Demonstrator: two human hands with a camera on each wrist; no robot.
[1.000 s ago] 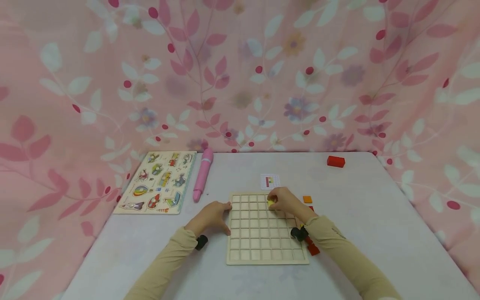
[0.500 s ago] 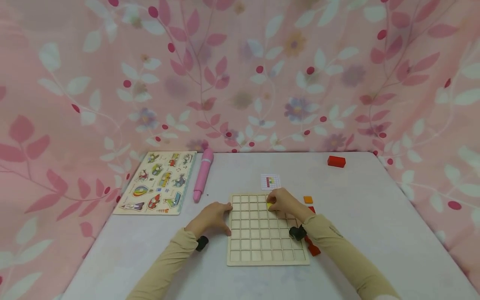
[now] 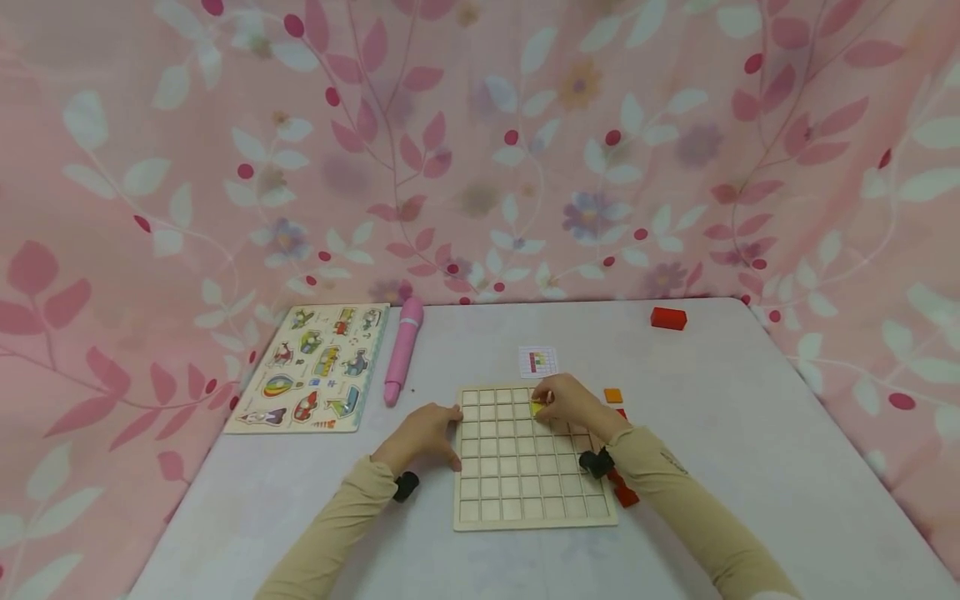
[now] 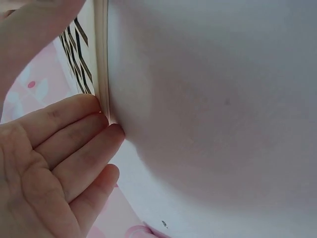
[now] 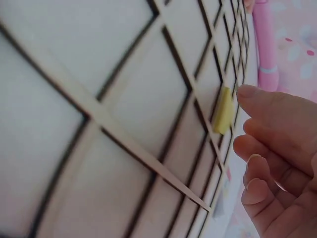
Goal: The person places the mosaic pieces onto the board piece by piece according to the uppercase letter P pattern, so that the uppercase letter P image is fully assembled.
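A pale wooden grid board (image 3: 510, 467) lies flat on the table in the head view. My left hand (image 3: 422, 437) rests at its left edge, and the left wrist view shows extended fingers (image 4: 84, 153) touching the board's side. My right hand (image 3: 573, 404) is over the board's upper right part. Under its fingertips a yellow tile (image 3: 537, 408) sits at a grid cell. In the right wrist view, the thumb and fingers are spread apart right beside the yellow tile (image 5: 224, 111), not closed round it.
An orange tile (image 3: 613, 395) and red tiles (image 3: 626, 496) lie right of the board, partly behind my right arm. A printed card (image 3: 537, 362) is behind it. A red block (image 3: 668, 318), a pink pen-shaped object (image 3: 402, 350) and a picture puzzle (image 3: 311, 367) lie farther out.
The yellow tile has shifted slightly left under the right fingertips and shows a little more. The left hand stays at the board's edge. The head view has shifted slightly.
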